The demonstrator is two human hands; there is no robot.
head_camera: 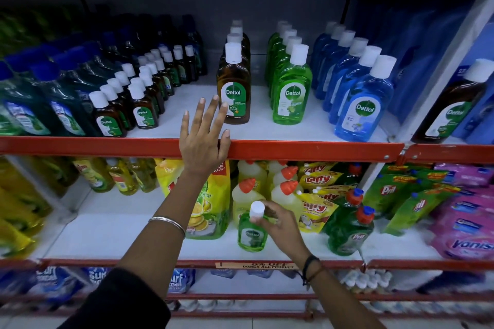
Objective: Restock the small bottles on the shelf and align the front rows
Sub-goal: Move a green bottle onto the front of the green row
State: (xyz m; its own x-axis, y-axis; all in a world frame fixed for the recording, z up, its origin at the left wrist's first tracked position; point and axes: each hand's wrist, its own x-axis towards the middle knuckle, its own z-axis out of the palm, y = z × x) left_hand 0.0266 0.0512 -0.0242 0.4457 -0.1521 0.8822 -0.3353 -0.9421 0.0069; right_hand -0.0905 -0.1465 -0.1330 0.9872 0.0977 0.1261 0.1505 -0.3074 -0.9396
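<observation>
My right hand (279, 224) grips a small green bottle (252, 234) with a white cap, held upright in front of the lower shelf. My left hand (203, 136) is raised with fingers spread over the red front edge (307, 149) of the upper shelf, its fingertips next to the front brown bottle (233, 88). Two rows of small brown bottles (128, 99) with white caps run back on the left of that shelf. A row of larger green bottles (291, 91) and a row of blue bottles (358, 99) stand to the right.
Dark green bottles with blue caps (40, 104) fill the upper shelf's left end. A bare white strip (192, 99) lies between the small brown rows and the large brown row. The lower shelf holds yellow pouches (211, 195), orange-capped bottles (283, 189) and pink packs (465, 222).
</observation>
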